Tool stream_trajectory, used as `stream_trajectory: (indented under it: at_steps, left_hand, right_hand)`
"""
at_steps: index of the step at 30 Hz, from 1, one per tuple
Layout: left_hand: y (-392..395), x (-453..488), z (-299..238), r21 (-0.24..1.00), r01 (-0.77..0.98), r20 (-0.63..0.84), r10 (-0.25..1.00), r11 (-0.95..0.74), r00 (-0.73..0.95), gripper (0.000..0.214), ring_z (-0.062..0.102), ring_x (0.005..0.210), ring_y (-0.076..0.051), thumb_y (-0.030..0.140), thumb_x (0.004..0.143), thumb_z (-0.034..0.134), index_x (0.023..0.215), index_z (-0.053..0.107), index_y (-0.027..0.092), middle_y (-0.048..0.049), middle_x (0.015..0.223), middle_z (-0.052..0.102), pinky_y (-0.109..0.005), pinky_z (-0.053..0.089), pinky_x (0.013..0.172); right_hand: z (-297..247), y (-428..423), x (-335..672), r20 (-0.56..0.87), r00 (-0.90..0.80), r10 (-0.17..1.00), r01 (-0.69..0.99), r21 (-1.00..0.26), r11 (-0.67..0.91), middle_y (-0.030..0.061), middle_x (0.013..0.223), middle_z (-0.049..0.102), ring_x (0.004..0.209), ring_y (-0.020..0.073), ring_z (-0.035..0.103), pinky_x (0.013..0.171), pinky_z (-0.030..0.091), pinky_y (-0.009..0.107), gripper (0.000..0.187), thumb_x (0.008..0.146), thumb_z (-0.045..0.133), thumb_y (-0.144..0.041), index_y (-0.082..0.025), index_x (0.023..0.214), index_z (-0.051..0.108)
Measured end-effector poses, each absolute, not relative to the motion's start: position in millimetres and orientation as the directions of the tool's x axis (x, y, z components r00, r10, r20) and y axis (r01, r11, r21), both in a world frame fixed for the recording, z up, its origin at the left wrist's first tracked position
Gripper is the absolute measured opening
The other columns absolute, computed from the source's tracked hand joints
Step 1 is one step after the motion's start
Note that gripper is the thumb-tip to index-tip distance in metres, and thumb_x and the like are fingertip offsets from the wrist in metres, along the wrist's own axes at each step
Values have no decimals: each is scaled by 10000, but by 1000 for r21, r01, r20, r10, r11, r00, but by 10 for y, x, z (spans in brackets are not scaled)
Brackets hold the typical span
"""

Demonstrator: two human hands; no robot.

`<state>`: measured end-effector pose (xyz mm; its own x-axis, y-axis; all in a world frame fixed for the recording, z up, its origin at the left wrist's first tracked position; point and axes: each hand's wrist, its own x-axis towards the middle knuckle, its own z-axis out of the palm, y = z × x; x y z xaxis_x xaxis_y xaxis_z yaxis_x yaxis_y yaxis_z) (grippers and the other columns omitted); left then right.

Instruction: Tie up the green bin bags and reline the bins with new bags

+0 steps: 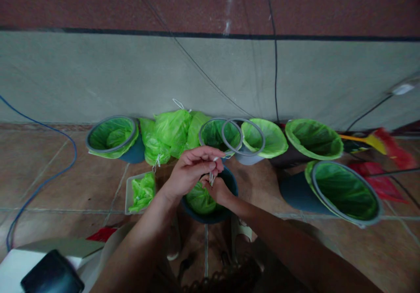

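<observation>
A blue bin (232, 183) stands on the floor between my feet, and a green plastic bag (201, 199) sits inside it. Above the bin, my left hand (193, 166) pinches the bag's white drawstring (211, 178) between thumb and fingers. Just below and to the right, my right hand (216, 190) is closed around the lower part of the same drawstring, near the gathered neck of the bag. The neck itself is mostly hidden by my fingers.
Lined bins stand along the wall, including a blue one (131, 153) at left and another (295, 194) at right. Tied green bags (172, 131) lean there. Loose rings (243, 120) overlap bins. A tray (129, 197) holds green bags. A red dustpan (374, 179) lies right.
</observation>
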<state>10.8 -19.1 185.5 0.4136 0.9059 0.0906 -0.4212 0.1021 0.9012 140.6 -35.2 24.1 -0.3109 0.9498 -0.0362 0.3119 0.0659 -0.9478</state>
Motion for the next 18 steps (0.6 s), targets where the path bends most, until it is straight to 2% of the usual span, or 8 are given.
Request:
stream_trajectory:
  at_steps: [2, 4, 7, 9, 11, 14, 16, 18]
  left_hand:
    - [-161, 30, 1854, 890, -447, 96, 923, 87, 372, 194, 596, 659, -102, 185, 789, 705, 975, 755, 165, -30, 765, 696, -222, 469, 638]
    - [-125, -36, 1812, 886, -457, 84, 942, 80, 326, 179, 606, 667, -100, 188, 788, 708, 959, 758, 167, -25, 771, 698, -222, 479, 653]
    - [-81, -82, 1728, 896, -440, 65, 961, 63, 269, 180, 639, 719, -109, 196, 789, 715, 963, 757, 179, -25, 839, 719, -236, 502, 710]
    - [-71, -77, 1701, 904, -424, 65, 965, 51, 255, 201, 664, 798, -130, 207, 794, 718, 991, 752, 189, -37, 926, 736, -254, 515, 763]
    - [-76, -53, 1710, 916, -398, 65, 960, 51, 273, 216, 676, 895, -160, 228, 804, 716, 1015, 747, 190, -53, 1002, 740, -275, 522, 810]
    - [-96, -15, 1766, 946, -322, 76, 949, 29, 307, 222, 673, 966, -184, 249, 817, 710, 1024, 746, 181, -65, 1017, 743, -297, 518, 863]
    - [-101, -10, 1797, 962, -273, 95, 946, -7, 311, 228, 673, 970, -185, 257, 817, 709, 1028, 747, 177, -67, 1010, 745, -305, 511, 885]
    - [-86, -29, 1798, 972, -232, 101, 948, -30, 301, 238, 677, 949, -186, 267, 810, 713, 1025, 749, 173, -66, 991, 748, -306, 515, 876]
  right_hand:
    - [185, -338, 1479, -60, -333, 941, 376, -924, 74, 31, 794, 677, 750, 186, 630, 705, 524, 311, 214, 881, 547, -373, -201, 901, 672]
    - [262, -312, 1550, -13, -341, 940, 434, -889, 145, 49, 898, 701, 852, 210, 643, 787, 529, 345, 261, 840, 612, -406, -211, 1003, 672]
    - [534, -279, 1600, 98, -302, 948, 551, -794, 258, 112, 1159, 667, 1084, 273, 607, 957, 480, 426, 557, 745, 717, -447, -189, 1224, 601]
    - [705, -278, 1589, 148, -268, 952, 612, -737, 287, 141, 1236, 631, 1152, 290, 578, 1000, 450, 437, 640, 741, 718, -461, -158, 1282, 558]
    - [789, -294, 1559, 146, -253, 956, 652, -705, 280, 133, 1158, 665, 1083, 276, 613, 953, 466, 402, 514, 788, 671, -443, -150, 1203, 597]
    - [743, -317, 1527, 55, -234, 971, 718, -663, 211, 90, 901, 707, 839, 232, 657, 782, 475, 331, 251, 883, 537, -367, -169, 979, 660]
    - [665, -311, 1536, -23, -198, 980, 745, -653, 136, 72, 761, 687, 711, 215, 637, 692, 441, 310, 276, 922, 450, -343, -183, 868, 669]
    - [608, -285, 1568, -86, -162, 983, 713, -699, 56, 63, 704, 673, 664, 211, 617, 661, 416, 307, 339, 933, 419, -380, -196, 804, 672]
